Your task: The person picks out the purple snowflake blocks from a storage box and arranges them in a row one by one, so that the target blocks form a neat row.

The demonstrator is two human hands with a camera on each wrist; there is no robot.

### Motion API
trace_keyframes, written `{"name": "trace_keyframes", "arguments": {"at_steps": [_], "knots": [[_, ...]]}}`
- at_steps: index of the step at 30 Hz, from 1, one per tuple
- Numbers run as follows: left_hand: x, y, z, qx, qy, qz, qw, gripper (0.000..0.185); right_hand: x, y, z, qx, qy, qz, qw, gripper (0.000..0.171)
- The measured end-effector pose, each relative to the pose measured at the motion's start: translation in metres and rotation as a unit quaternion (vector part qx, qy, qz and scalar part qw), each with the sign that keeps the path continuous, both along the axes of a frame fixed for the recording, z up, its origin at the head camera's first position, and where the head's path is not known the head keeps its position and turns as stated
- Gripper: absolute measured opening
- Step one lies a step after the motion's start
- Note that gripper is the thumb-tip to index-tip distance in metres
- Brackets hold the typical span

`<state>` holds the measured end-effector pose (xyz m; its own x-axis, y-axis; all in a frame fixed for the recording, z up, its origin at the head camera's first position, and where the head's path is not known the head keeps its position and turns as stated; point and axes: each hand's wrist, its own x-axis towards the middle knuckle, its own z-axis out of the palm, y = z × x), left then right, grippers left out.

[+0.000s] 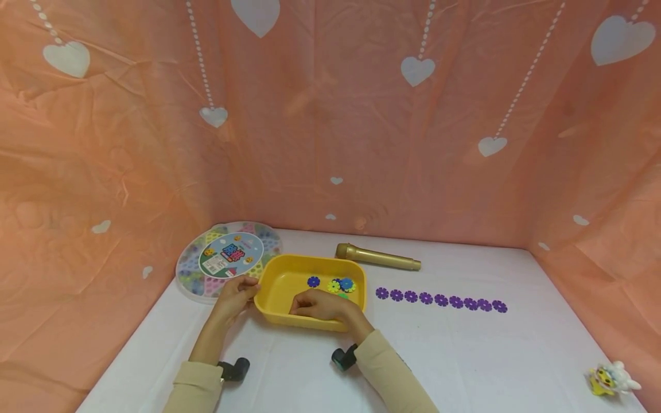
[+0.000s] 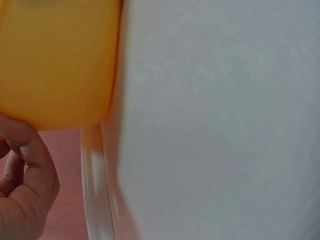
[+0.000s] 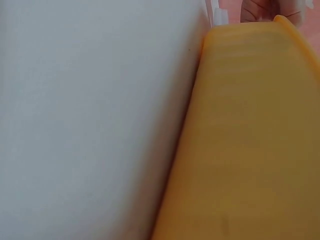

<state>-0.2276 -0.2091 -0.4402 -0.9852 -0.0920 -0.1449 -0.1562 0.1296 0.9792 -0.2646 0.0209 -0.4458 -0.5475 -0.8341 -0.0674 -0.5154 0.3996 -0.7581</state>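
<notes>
A yellow plastic tub (image 1: pixel 310 261) stands on the white table with several flower-shaped plastic discs inside. Among them are a dark blue disc (image 1: pixel 313 281), a yellow disc (image 1: pixel 334 286) and a lighter blue disc (image 1: pixel 346 284); a green one is partly covered by the right hand. My left hand (image 1: pixel 236 295) grips the tub's left rim; in the left wrist view its curled thumb and fingers meet the tub wall (image 2: pixel 60 75). My right hand (image 1: pixel 321 304) reaches into the tub over the near side, fingers bent downward. Its fingertips are hidden, so anything between them cannot be seen.
Right of the tub, several purple flower discs (image 1: pixel 426 298) lie in a row. Behind is a gold microphone-shaped object (image 1: pixel 379 257). A round clear case (image 1: pixel 188 269) of coloured pieces lies at left, a small figurine (image 1: pixel 609 378) at front right. Pink curtains (image 1: pixel 361 143) enclose the table.
</notes>
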Motion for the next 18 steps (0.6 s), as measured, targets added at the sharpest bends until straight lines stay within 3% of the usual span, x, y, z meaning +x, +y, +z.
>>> {"name": "trace_keyframes", "arguments": {"at_steps": [8,18], "knots": [[0.0009,-0.0007,-0.0010,-0.002,-0.003,0.001,1.0000,0.027,0.0015,-0.0009,0.0010,-0.018,-0.023,0.013,0.999,0.015],[-0.0006,-0.0006,-0.0003,-0.008,0.000,-0.003,1.0000,0.026,0.0037,0.0005,0.0056,-0.014,-0.019,0.013,1.000,0.025]]}}
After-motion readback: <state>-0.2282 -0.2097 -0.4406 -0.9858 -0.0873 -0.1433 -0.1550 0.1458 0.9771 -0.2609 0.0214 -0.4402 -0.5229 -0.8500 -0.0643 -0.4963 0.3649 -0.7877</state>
